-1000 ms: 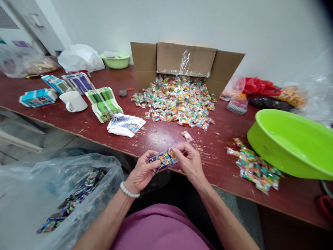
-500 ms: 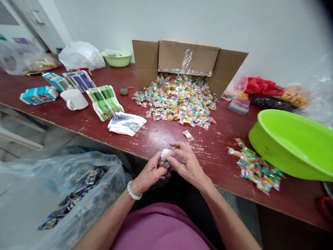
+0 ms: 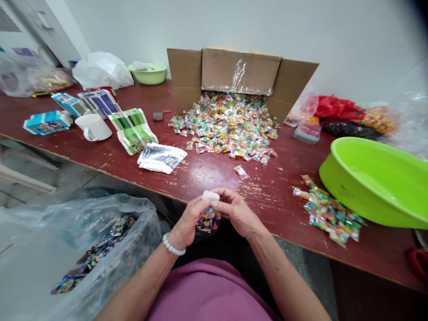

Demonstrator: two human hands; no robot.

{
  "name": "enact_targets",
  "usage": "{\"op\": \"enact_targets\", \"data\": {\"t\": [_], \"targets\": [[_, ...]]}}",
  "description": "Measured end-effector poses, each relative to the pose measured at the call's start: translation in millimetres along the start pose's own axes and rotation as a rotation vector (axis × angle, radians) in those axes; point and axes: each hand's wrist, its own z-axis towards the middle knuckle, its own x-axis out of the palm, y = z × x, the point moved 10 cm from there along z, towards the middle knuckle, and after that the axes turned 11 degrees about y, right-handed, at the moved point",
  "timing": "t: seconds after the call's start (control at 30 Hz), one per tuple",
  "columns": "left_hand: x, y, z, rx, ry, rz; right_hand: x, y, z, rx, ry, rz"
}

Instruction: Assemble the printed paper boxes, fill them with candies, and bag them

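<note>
Between my two hands, at the table's front edge, is a small dark printed packet (image 3: 207,218) with a white flap at its top. My left hand (image 3: 191,221) is closed on its left side, thumb near the flap. The fingers of my right hand (image 3: 238,213) pinch its upper right side by the flap. One wrapped candy (image 3: 241,172) lies on the table (image 3: 214,174) beyond my hands. A stack of flat white and purple packets (image 3: 161,158) lies to the left, beside green cartons (image 3: 133,130).
Wrapped candies (image 3: 230,127) spill from a cardboard box (image 3: 240,73). A smaller candy pile (image 3: 329,214) lies by a green basin (image 3: 374,178) at right. A white mug (image 3: 93,128) stands at left. Below, a clear bag (image 3: 30,249) holds dark packets (image 3: 96,252).
My right fingers have closed in on the packet's top edge. The packet now hangs lower and shows more of its printed front, with the white flap upright above it.
</note>
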Motion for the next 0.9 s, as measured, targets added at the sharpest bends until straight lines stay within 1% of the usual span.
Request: {"op": "enact_targets", "data": {"t": [0.07, 0.17, 0.23, 0.3, 0.4, 0.47, 0.53, 0.6, 0.63, 0.7, 0.77, 0.83, 0.9], "targets": [[2.1, -3, 0, 0.018, 0.008, 0.005, -4, -1, -1, -0.002, -0.057, 0.029], [6.6, -1, 1, -0.016, 0.067, -0.097, -12, -1, -3, -0.016, -0.14, 0.034], [4.8, 5, 1, -0.071, 0.062, -0.163, -11, 1, -3, -0.034, -0.134, -0.001], [-0.3, 10, 1, -0.115, 0.015, -0.198, -7, 2, -3, -0.045, -0.102, -0.035], [-3.5, 13, 0, -0.138, -0.032, -0.241, -4, 5, -3, -0.089, -0.095, -0.074], [0.3, 8, -1, -0.113, -0.001, -0.265, -6, 13, -5, -0.167, -0.12, -0.138], [7.2, 3, -3, -0.115, 0.069, -0.285, -7, 21, -7, -0.237, -0.113, -0.224], [12.7, 5, -6, -0.171, 0.131, -0.298, -6, 30, -9, -0.289, -0.067, -0.346], [13.0, 7, -7, -0.202, 0.141, -0.295, -4, 35, -11, -0.321, -0.042, -0.431], [8.2, 10, -8, -0.221, 0.112, -0.265, 3, 44, -15, -0.386, 0.016, -0.62], [0.1, 12, -7, -0.193, 0.046, -0.216, 9, 46, -17, -0.411, 0.063, -0.729], [-7.4, 10, -5, -0.137, -0.023, -0.135, 9, 40, -15, -0.365, 0.052, -0.716], [-12.2, 3, -4, -0.044, -0.072, -0.008, 3, 30, -11, -0.283, -0.009, -0.617]]}}
